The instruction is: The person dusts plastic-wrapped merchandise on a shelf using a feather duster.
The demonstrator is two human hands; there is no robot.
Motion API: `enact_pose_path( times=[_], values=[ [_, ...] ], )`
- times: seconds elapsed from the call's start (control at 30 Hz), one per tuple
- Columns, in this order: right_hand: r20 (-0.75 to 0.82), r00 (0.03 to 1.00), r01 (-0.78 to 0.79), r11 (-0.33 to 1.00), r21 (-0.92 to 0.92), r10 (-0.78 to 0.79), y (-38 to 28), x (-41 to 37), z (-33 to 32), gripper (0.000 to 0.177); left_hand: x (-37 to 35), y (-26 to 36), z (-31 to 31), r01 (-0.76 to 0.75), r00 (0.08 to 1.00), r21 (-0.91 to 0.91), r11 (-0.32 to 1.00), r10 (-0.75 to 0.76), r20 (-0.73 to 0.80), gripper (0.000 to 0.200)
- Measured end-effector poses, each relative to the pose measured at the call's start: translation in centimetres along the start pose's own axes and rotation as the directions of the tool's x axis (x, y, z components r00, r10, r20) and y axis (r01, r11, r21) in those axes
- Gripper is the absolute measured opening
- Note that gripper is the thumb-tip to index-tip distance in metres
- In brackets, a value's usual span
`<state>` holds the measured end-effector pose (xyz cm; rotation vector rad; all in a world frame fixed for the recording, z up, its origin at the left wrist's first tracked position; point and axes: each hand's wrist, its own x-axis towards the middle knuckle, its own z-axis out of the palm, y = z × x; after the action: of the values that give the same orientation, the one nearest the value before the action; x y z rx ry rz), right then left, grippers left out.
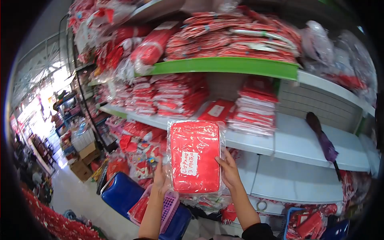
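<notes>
The left hand and right hand hold a red packet between them by its side edges, the right thumb on the front near the lower right corner, the left fingers mostly out of sight. The step in hand looks like holding it up flat, its handwritten label towards the wearer; any move from here calls for a grip from both sides, as the clear wrap looks slick. Below, a pink basket with red goods sits by a blue chair. Beyond the packet, the middle shelf bears a left stack, a right stack and a loose packet between them; near its right end an umbrella lies across the front edge. Above is a green-edged shelf piled with packets; farthest off, at left, a bright doorway.
</notes>
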<state>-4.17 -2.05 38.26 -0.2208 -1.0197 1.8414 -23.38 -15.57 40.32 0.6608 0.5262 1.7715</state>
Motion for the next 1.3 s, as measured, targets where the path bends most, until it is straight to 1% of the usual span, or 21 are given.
enact_pose_path(
  times=[0.07, 0.17, 0.2, 0.27, 0.3, 0.4, 0.43, 0.53, 0.57, 0.63, 0.67, 0.7, 0.73, 0.77, 0.87, 0.9, 1.0, 1.03, 1.13, 1.23, 1.3],
  values=[
    [-0.02, 1.0, 0.016, 1.0, 0.014, -0.015, -3.8, -1.1, -1.1, 0.049, 1.8, -1.6, 1.8, 0.078, 0.994, -0.076, 0.994, -0.071, 0.087, 0.058],
    [-0.103, 0.994, 0.038, 0.999, 0.033, -0.034, -9.9, -3.6, -2.4, 0.047, 4.7, -5.2, 6.8, 0.063, 0.992, 0.052, 0.997, -0.069, 0.106, 0.062],
    [-0.125, 0.992, 0.037, 0.998, 0.048, -0.031, -11.7, -4.3, -3.3, 0.046, 5.8, -6.7, 7.9, 0.083, 0.985, 0.018, 0.996, -0.084, 0.147, 0.064],
    [-0.237, 0.965, 0.111, 0.994, -0.02, -0.113, -15.3, -5.8, -4.9, 0.045, 7.9, -9.8, 10.4, 0.124, 0.968, -0.053, 0.991, -0.11, 0.225, 0.066],
    [-0.288, 0.945, 0.143, 0.988, -0.057, -0.154, -16.9, -6.3, -5.8, 0.045, 8.7, -10.8, 12.8, 0.274, 0.92, -0.125, 0.954, -0.222, 0.324, 0.066],
    [-0.297, 0.917, 0.235, 0.962, -0.141, -0.267, -22.2, -7.8, -9.5, 0.047, 10.0, -14.5, 18.4, 0.36, 0.901, -0.089, 0.929, -0.322, 0.291, 0.066],
    [-0.296, 0.915, 0.233, 0.957, -0.17, -0.275, -23.6, -8.4, -10.8, 0.049, 11.3, -16.5, 18.9, 0.39, 0.896, -0.027, 0.92, -0.373, 0.242, 0.059],
    [-0.302, 0.905, 0.209, 0.932, -0.296, -0.299, -27.7, -9.7, -13.6, 0.048, 14.5, -22.1, 22.0, 0.327, 0.891, 0.29, 0.9, -0.395, 0.224, 0.049],
    [-0.285, 0.886, 0.216, 0.871, -0.442, -0.365, -28.8, -9.9, -14.7, 0.049, 14.5, -22.6, 24.3, 0.336, 0.883, 0.317, 0.887, -0.414, 0.222, 0.04],
    [-0.222, 0.849, 0.206, 0.688, -0.696, -0.479, -30.6, -10.0, -17.0, 0.051, 16.1, -25.1, 25.8, 0.275, 0.866, 0.393, 0.878, -0.403, 0.295, 0.039],
    [-0.15, 0.784, 0.175, 0.446, -0.878, -0.602, -31.3, -10.4, -18.1, 0.051, 17.0, -26.4, 26.4, 0.238, 0.856, 0.428, 0.872, -0.397, 0.332, 0.039],
    [-0.042, 0.72, 0.106, 0.169, -0.98, -0.693, -32.0, -10.9, -19.3, 0.052, 17.7, -27.5, 27.0, 0.204, 0.846, 0.423, 0.883, -0.376, 0.377, 0.039],
    [0.089, 0.664, 0.004, -0.115, -0.993, -0.743, -32.9, -11.5, -20.1, 0.053, 18.1, -28.4, 27.8, 0.174, 0.852, 0.43, 0.886, -0.354, 0.385, 0.039],
    [0.143, 0.642, -0.129, -0.29, -0.948, -0.753, -33.9, -12.4, -20.1, 0.052, 18.2, -29.2, 28.6, 0.144, 0.858, 0.437, 0.888, -0.332, 0.391, 0.039],
    [0.069, 0.648, -0.405, -0.42, -0.812, -0.758, -35.6, -14.9, -20.5, 0.051, 19.4, -31.3, 29.2, 0.135, 0.857, 0.439, 0.889, -0.327, 0.398, 0.038],
    [0.012, 0.67, -0.467, -0.434, -0.771, -0.742, -36.1, -15.7, -20.9, 0.047, 19.6, -31.8, 29.0, 0.146, 0.854, 0.438, 0.887, -0.336, 0.398, 0.037],
    [-0.279, 0.722, -0.547, -0.276, -0.791, -0.633, -37.6, -17.1, -22.1, 0.044, 19.0, -31.3, 29.6, 0.173, 0.861, 0.461, 0.87, -0.361, 0.359, 0.036],
    [-0.203, 0.702, -0.532, -0.313, -0.787, -0.683, -37.5, -17.4, -22.9, 0.037, 18.4, -31.0, 29.9, 0.153, 0.868, 0.458, 0.875, -0.341, 0.362, 0.036],
    [-0.199, 0.732, -0.489, -0.299, -0.819, -0.652, -37.9, -17.9, -23.4, 0.034, 18.8, -31.6, 29.2, 0.056, 0.883, 0.473, 0.879, -0.264, 0.387, 0.039],
    [-0.186, 0.65, -0.516, -0.248, -0.82, -0.737, -36.8, -18.1, -23.5, 0.029, 18.5, -31.7, 29.2, 0.056, 0.893, 0.433, 0.9, -0.24, 0.382, 0.038],
    [-0.194, 0.585, -0.435, -0.103, -0.894, -0.788, -35.2, -18.0, -24.3, 0.029, 18.9, -32.2, 28.4, 0.008, 0.903, 0.453, 0.891, -0.201, 0.379, 0.038]
  ],
)
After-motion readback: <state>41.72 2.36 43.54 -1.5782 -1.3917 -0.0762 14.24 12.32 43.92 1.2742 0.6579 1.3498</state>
